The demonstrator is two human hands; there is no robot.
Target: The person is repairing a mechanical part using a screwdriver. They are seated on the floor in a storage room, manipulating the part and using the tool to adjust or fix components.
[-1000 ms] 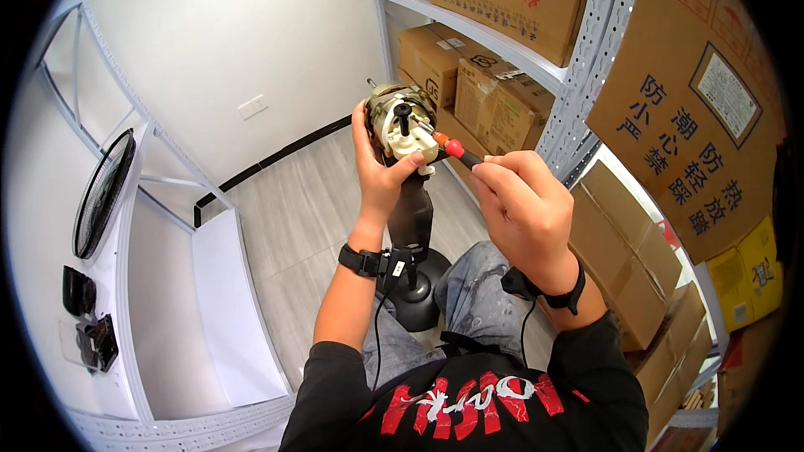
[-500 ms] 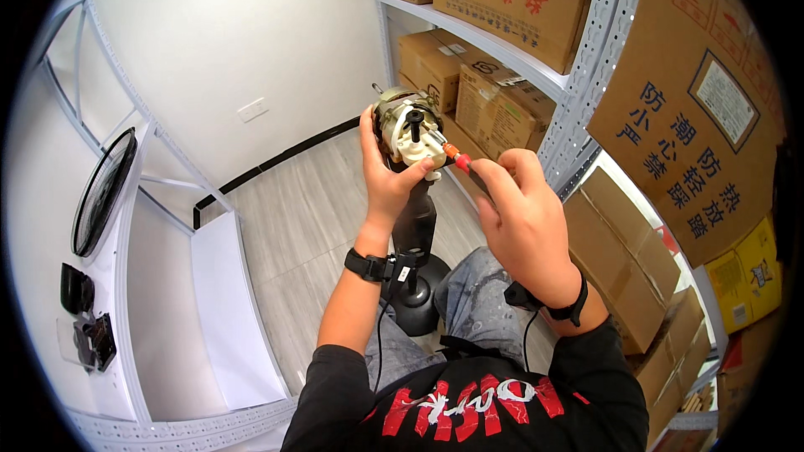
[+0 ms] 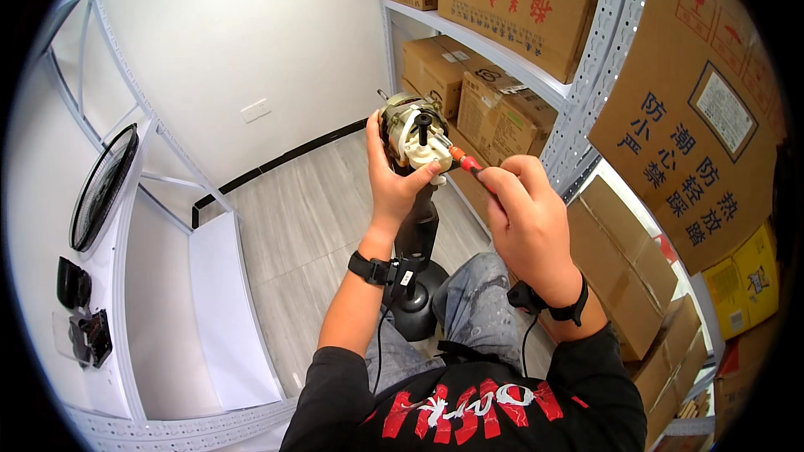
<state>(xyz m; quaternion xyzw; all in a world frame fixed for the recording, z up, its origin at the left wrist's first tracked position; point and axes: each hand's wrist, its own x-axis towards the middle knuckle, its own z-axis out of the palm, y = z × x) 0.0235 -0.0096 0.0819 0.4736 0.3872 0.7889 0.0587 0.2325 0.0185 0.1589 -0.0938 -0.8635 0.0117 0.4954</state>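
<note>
A bare fan motor (image 3: 423, 151) with a cream plastic gear housing sits atop a black stand (image 3: 416, 234), whose round base (image 3: 410, 318) rests on the floor between my legs. My left hand (image 3: 395, 188) is wrapped round the motor's left and near side, thumb on the housing. In my right hand (image 3: 528, 222) is a screwdriver (image 3: 471, 165) with a red and black handle, gripped by the fingertips. Its shaft points up-left to the right side of the housing; the exact contact at the tip is too small to see. A black knob (image 3: 424, 127) sticks up from the housing.
On the left, a white shelf (image 3: 134, 285) holds a round black fan grille (image 3: 105, 188) and small black parts (image 3: 75, 285). Shelving with cardboard boxes (image 3: 507, 117) stands at the right, with a large carton (image 3: 687, 117) close to my right arm. Thin cables hang from both wrist straps.
The motor, both hands and the screwdriver appear slightly further right and lower in the picture. The grip of each hand is the same.
</note>
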